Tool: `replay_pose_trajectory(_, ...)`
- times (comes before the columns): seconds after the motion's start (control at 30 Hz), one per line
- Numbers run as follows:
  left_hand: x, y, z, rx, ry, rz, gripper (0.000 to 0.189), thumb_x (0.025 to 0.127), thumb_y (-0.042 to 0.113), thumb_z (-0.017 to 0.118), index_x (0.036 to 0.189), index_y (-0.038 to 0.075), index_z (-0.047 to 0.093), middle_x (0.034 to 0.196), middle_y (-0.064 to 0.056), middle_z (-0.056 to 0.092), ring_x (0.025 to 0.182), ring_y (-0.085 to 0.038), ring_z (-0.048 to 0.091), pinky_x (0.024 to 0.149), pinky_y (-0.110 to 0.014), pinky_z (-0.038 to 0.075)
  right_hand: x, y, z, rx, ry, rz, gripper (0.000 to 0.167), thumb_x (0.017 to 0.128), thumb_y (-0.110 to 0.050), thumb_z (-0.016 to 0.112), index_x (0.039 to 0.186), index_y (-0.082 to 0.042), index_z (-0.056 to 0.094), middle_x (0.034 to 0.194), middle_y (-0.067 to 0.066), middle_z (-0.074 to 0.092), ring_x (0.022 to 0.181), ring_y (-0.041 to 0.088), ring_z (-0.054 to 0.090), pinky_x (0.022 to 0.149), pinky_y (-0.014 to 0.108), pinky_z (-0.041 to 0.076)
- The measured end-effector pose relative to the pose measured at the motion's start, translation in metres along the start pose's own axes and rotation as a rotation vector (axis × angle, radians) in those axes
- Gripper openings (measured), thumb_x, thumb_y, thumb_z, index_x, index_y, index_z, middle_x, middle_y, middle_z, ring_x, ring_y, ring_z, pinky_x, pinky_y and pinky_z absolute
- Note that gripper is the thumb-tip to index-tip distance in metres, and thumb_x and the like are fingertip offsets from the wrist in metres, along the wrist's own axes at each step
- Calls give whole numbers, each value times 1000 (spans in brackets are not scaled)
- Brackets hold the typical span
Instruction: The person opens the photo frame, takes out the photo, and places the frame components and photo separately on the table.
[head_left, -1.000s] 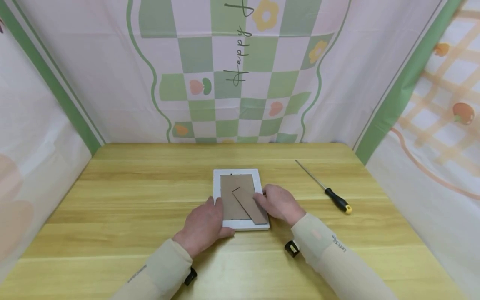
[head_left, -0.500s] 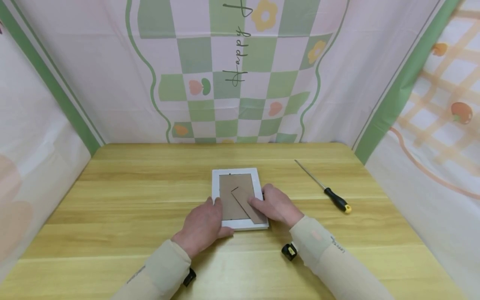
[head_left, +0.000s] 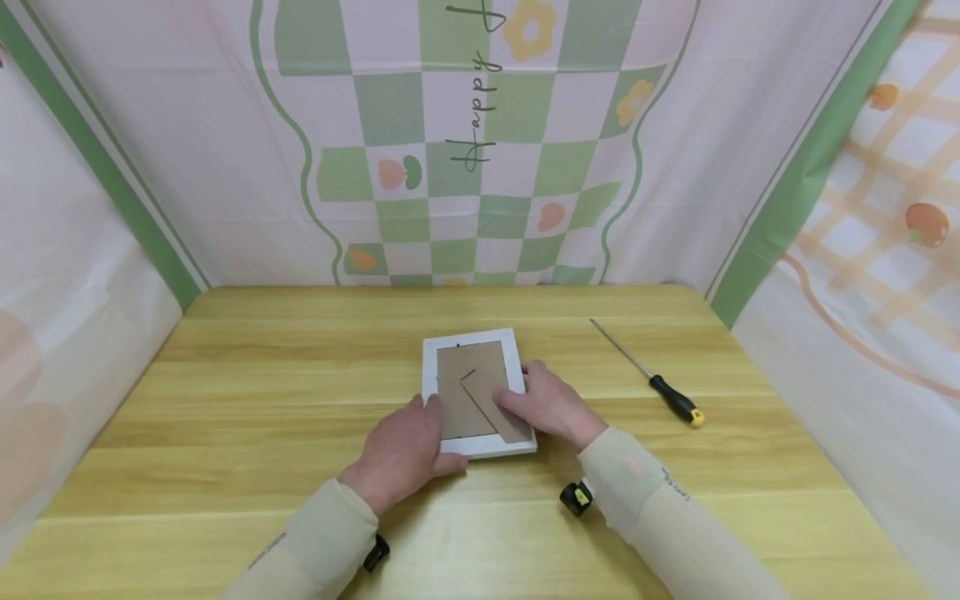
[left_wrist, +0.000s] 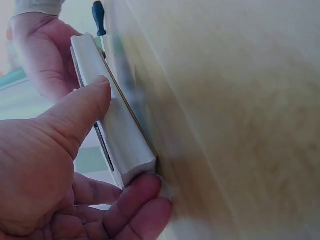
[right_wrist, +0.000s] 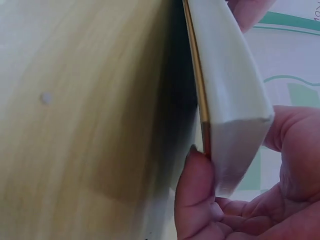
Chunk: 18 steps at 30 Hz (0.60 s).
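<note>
A white picture frame (head_left: 431, 358) lies face down in the head view, its brown backing board (head_left: 468, 358) and slanted easel leg (head_left: 495, 417) facing up. My left hand (head_left: 401, 450) grips its near left corner, the thumb along the near edge and fingers at the left side. On the right side my right hand (head_left: 551, 404) pinches the frame, thumb pressing the easel leg. In the right wrist view a finger (right_wrist: 195, 195) reaches beneath the frame's edge (right_wrist: 235, 90), and a dark gap shows between it and the table. That side tilts up slightly.
A screwdriver (head_left: 671, 398) with a black and yellow handle lies on the wooden table (head_left: 262, 417), to the right of the frame. Patterned cloth (head_left: 480, 208) hangs behind the table and along both sides.
The frame's right side has risen a little and the frame has turned slightly. My right thumb has slid a bit left over the easel leg. The left hand has barely moved.
</note>
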<state>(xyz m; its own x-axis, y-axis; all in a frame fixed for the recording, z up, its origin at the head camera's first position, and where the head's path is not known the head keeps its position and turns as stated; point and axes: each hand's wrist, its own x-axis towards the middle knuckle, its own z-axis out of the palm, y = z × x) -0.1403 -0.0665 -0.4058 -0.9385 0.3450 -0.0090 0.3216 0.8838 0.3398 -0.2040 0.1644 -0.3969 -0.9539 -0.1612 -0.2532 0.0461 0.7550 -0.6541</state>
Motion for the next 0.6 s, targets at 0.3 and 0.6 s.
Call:
replay_pose_trajectory(0.3,-1,12,-8,121,126,35,91,79,67,79,124,-11,64,106,-24,71,85,-35,69,79,-48,59,-1,-9,-2,127,-27,-2,46,91,-35,69,122,-3,57,96,11,72,77,21,72,64,34,59)
replay_pose_trajectory(0.6,11,34,-10,17,213,230,80,91,58,74,129,-11,61,103,-18,72,86,-30,70,84,-44,59,0,-15,1,200,-54,-63,34,90,-27,68,115,-4,65,91,8,75,74,20,74,60,37,61)
